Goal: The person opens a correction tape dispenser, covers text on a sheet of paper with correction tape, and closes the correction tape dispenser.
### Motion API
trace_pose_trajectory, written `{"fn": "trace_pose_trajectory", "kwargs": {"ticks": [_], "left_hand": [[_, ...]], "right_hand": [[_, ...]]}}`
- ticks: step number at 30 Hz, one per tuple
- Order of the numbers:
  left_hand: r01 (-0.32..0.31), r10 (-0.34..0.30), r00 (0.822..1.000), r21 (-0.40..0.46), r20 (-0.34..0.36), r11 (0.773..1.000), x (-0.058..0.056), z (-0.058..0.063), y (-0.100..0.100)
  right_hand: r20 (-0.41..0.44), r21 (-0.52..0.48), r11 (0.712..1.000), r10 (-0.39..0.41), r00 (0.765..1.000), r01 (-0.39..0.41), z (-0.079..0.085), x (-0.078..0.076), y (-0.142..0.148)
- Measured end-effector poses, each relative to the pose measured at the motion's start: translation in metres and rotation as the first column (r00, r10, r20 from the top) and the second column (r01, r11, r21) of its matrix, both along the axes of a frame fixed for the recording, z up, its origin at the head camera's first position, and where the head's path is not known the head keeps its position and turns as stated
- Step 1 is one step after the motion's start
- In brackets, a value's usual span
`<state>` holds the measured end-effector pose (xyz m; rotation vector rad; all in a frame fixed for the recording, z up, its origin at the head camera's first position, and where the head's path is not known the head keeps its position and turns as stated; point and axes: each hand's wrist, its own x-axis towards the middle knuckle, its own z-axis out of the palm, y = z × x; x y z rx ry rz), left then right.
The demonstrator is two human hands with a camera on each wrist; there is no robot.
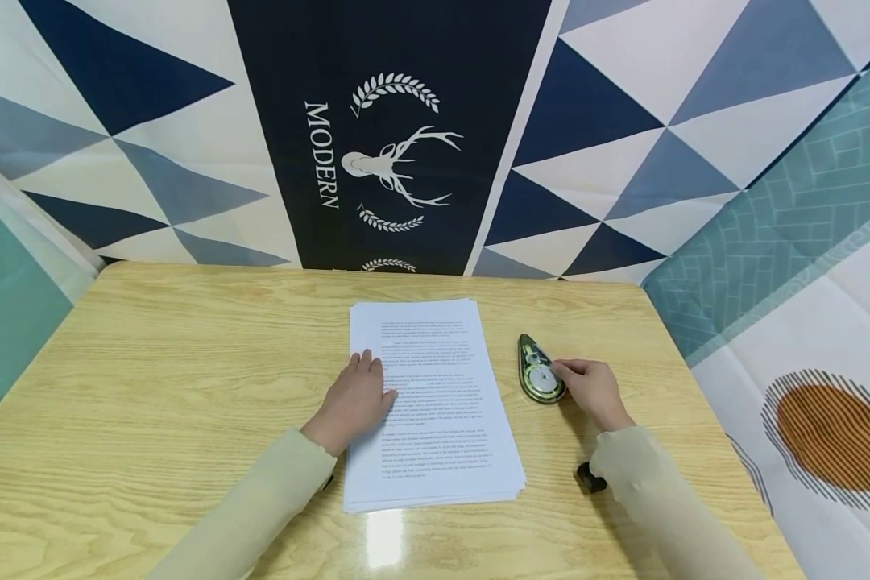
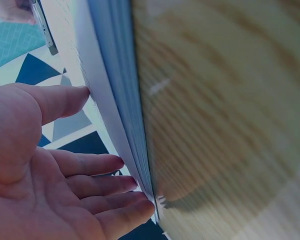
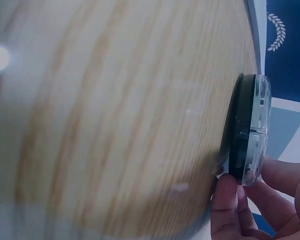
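Observation:
A thick stack of printed paper (image 1: pixel 435 475) lies on the wooden table, its layered side (image 2: pixel 121 85) filling the middle of the left wrist view. My left hand (image 1: pixel 355 399) rests on the stack's left edge, fingers straight; in the left wrist view the left hand (image 2: pixel 65 170) shows thumb and fingertips along the top sheet. To the right of the paper is a correction tape (image 1: pixel 540 379) with a clear cover and dark underside. My right hand (image 1: pixel 593 391) pinches its right rim. Close up, the right hand (image 3: pixel 270 200) has its thumb on the clear side and fingers around the lower end.
The wooden table (image 1: pixel 174 387) stretches out on both sides of the paper. Behind its far edge hangs a patterned cloth (image 1: pixel 399 48) with a deer print and triangles. A dark device (image 1: pixel 590 478) sits under the right wrist.

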<state>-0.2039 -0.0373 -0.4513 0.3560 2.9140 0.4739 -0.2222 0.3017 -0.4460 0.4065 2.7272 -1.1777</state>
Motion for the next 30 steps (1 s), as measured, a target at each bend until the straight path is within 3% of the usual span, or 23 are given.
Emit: {"fn": "trace_pose_trajectory", "kwargs": {"ticks": [12,23,30], "left_hand": [[0.003,-0.003,1.0,-0.012,0.004,1.0,-0.0006,-0.0002,0.0004],[0.009,-0.009,1.0,-0.001,0.001,1.0,-0.0004,-0.0001,0.0009],[-0.007,0.007,1.0,0.031,0.015,0.999,-0.0006,0.0,0.0004]], "right_hand": [[-0.01,0.015,1.0,-0.003,1.0,0.003,0.0014,0.0027,-0.0014],[-0.01,0.003,0.998,-0.056,0.998,0.056,-0.0004,0.0009,0.0008],[-0.072,0.001,0.997,-0.071,0.995,0.072,0.005,0.0018,-0.0035]]}}
